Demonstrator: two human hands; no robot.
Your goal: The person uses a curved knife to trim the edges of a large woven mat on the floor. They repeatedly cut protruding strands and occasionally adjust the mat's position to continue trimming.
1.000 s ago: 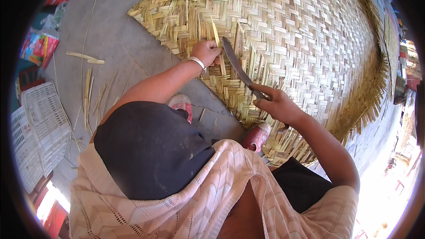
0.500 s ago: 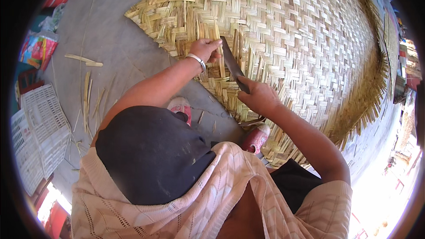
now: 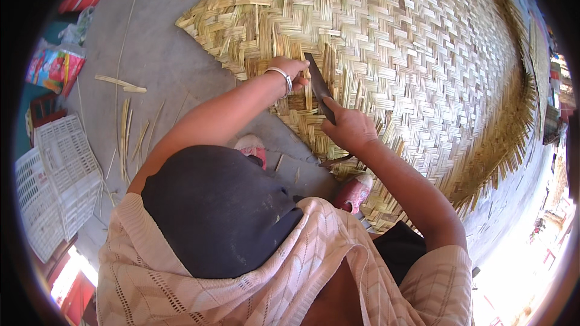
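Lying beneath left hand (image 3: 291,72) pinching strip (image 3: 307,75), right hand (image 3: 350,128) clenched round knife (image 3: 317,80), woven mat (image 3: 411,66)

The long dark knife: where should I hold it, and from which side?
Probably its lower part, where the right hand grips the knife, coming from the lower right. Its long, narrow shape slants up and left, with the far end beside the left hand, so that end seems best left alone.

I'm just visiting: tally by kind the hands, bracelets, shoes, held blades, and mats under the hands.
Left hand and right hand: 2
Bracelet: 1
Left shoe and right shoe: 2
Held blade: 1
Mat under the hands: 1
Total: 7
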